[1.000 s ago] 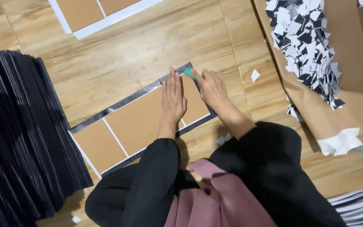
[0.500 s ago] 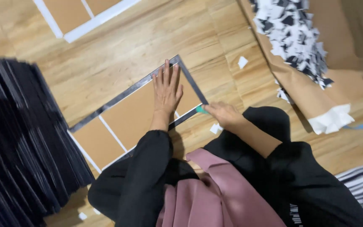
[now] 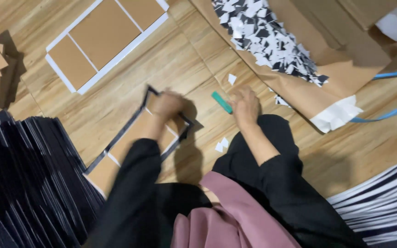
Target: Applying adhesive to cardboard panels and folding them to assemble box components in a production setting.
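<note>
My left hand is closed on the top edge of a brown board with a dark frame, whose near corner is raised off the wooden floor and casts a shadow. My right hand rests low on the floor to the right of it. A small green cutter lies against that hand's fingertips, its whole length showing. Blur hides whether the fingers grip it. My black sleeves and a pink cloth fill the bottom of the view.
A white-framed brown board lies at the upper left. A stack of dark sheets stands at the left. Brown paper with several black and white scraps is at the upper right. Blue cords and striped sheets lie right.
My left hand went from lying flat on the board to grasping and lifting its edge. My right hand pulled away to the right, and the green cutter now shows fully beside it.
</note>
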